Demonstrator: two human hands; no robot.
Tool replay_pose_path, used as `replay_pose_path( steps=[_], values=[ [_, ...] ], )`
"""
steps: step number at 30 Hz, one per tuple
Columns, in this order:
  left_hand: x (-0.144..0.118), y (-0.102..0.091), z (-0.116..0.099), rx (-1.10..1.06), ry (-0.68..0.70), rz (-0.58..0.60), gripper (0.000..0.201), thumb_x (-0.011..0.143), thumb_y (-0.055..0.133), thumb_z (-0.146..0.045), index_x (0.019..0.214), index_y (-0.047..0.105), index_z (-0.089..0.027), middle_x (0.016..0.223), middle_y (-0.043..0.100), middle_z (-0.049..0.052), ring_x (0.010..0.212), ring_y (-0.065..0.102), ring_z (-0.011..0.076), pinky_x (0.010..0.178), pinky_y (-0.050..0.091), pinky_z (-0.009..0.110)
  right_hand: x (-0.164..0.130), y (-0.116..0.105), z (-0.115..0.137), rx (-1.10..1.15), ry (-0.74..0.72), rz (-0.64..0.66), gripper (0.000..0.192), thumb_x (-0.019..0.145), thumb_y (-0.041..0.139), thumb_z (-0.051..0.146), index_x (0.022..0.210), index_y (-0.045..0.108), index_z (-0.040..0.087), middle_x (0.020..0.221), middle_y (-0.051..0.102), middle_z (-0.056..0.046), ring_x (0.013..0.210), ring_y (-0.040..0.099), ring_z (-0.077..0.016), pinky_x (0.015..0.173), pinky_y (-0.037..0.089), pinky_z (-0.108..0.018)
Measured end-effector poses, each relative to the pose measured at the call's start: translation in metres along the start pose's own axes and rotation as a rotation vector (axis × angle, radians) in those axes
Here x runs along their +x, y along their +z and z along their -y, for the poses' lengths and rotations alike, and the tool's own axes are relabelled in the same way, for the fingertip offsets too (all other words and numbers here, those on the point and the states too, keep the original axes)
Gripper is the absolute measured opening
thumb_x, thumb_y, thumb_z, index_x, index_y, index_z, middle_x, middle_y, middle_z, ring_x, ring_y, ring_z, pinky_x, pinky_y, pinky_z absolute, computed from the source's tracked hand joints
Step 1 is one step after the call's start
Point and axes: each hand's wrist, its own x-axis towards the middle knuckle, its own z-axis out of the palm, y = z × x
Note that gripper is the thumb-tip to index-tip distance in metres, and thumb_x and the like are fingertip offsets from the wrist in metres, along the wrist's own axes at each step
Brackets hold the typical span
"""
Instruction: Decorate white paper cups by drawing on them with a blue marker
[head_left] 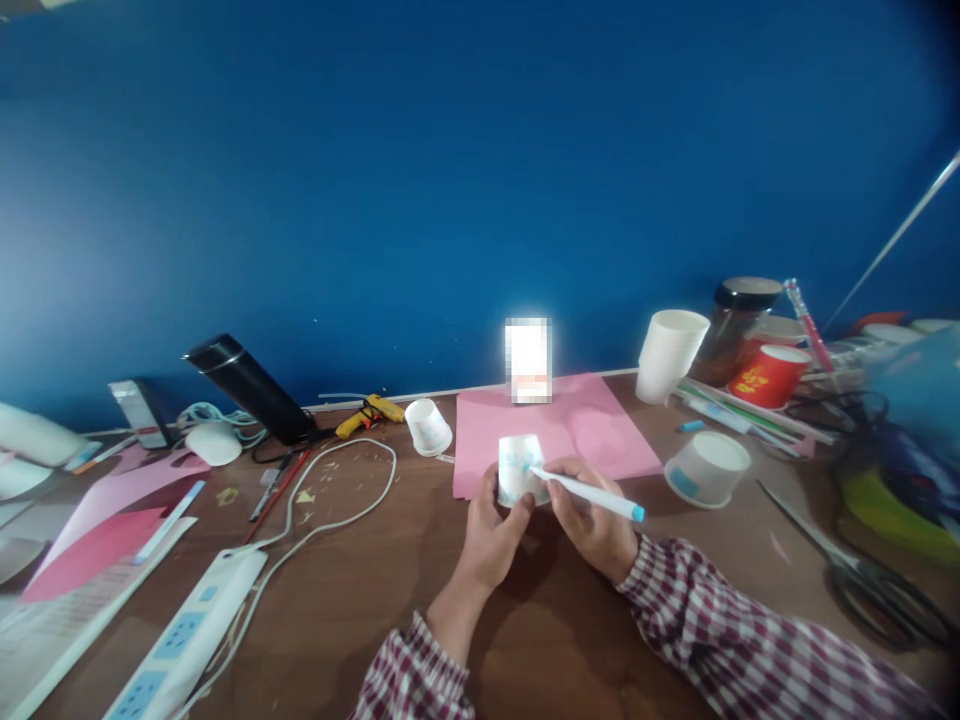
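My left hand (pixel 495 535) is wrapped round a white paper cup (pixel 519 465) with light blue marks on its side. Between the fingers of my right hand (pixel 596 520) is a white marker pen (pixel 600 494) with a light blue end. Its tip meets the cup's side or lies very close to it. Behind both hands lies a sheet of pink paper (pixel 622 430), and at its far edge stands a bright, blurred-out screen (pixel 528 360). To the right, a small blue pen cap (pixel 691 426) lies near an upturned paper cup (pixel 709 468) with a blue patch.
A stack of paper cups (pixel 670 355), a red cup (pixel 769 376) and black-handled scissors (pixel 862 570) are on the right. Leftward are another paper cup (pixel 428 427), a yellow glue gun (pixel 371 412), a black flask (pixel 247 385) and a power strip (pixel 187 635) with a looping cord.
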Motion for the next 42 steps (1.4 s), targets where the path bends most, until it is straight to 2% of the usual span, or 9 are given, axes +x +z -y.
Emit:
replay_pose_path(
  steps=[7, 16, 25, 37, 42],
  values=[
    [0.0005, 0.0009, 0.0022, -0.009, -0.014, -0.041, 0.045, 0.079, 0.060, -0.036, 0.119, 0.053, -0.015, 0.107, 0.065, 0.008, 0.098, 0.059, 0.0219, 0.089, 0.044, 0.032, -0.0007, 0.0005, -0.0038, 0.149, 0.091, -0.056, 0.011, 0.090, 0.049, 0.027, 0.096, 0.055, 0.020, 0.082, 0.063, -0.006, 0.073, 0.064, -0.0174, 0.064, 0.055, -0.028],
    [-0.0003, 0.0011, -0.0004, -0.057, -0.031, -0.039, 0.043, 0.080, 0.060, -0.036, 0.118, 0.055, -0.016, 0.110, 0.065, 0.008, 0.100, 0.059, 0.0218, 0.090, 0.044, 0.031, -0.0018, 0.0047, -0.0053, 0.236, 0.155, -0.030, 0.012, 0.091, 0.049, 0.030, 0.095, 0.054, 0.020, 0.079, 0.062, -0.004, 0.068, 0.061, -0.0160, 0.060, 0.054, -0.026],
    [-0.0003, 0.0016, -0.0006, -0.049, -0.028, -0.018, 0.044, 0.081, 0.058, -0.035, 0.119, 0.053, -0.014, 0.108, 0.065, 0.009, 0.098, 0.059, 0.0218, 0.088, 0.045, 0.031, -0.0012, 0.0004, -0.0047, 0.090, 0.067, -0.009, 0.010, 0.089, 0.050, 0.024, 0.096, 0.055, 0.020, 0.083, 0.064, -0.004, 0.075, 0.064, -0.0174, 0.070, 0.054, -0.029],
    [-0.0002, 0.0016, -0.0002, -0.039, -0.006, -0.012, 0.039, 0.082, 0.057, -0.032, 0.118, 0.054, -0.015, 0.105, 0.065, 0.007, 0.096, 0.059, 0.0206, 0.087, 0.044, 0.030, -0.0012, 0.0006, -0.0075, 0.107, 0.108, 0.029, 0.012, 0.089, 0.050, 0.024, 0.099, 0.055, 0.019, 0.087, 0.065, -0.006, 0.079, 0.065, -0.0178, 0.072, 0.054, -0.029],
    [0.0002, 0.0014, 0.0001, -0.036, -0.008, -0.013, 0.038, 0.083, 0.057, -0.031, 0.117, 0.054, -0.014, 0.105, 0.065, 0.007, 0.096, 0.059, 0.0201, 0.087, 0.044, 0.029, -0.0014, 0.0004, -0.0053, 0.075, 0.083, 0.021, 0.010, 0.089, 0.049, 0.023, 0.096, 0.055, 0.019, 0.085, 0.065, -0.005, 0.077, 0.065, -0.0173, 0.073, 0.054, -0.029]
  ],
)
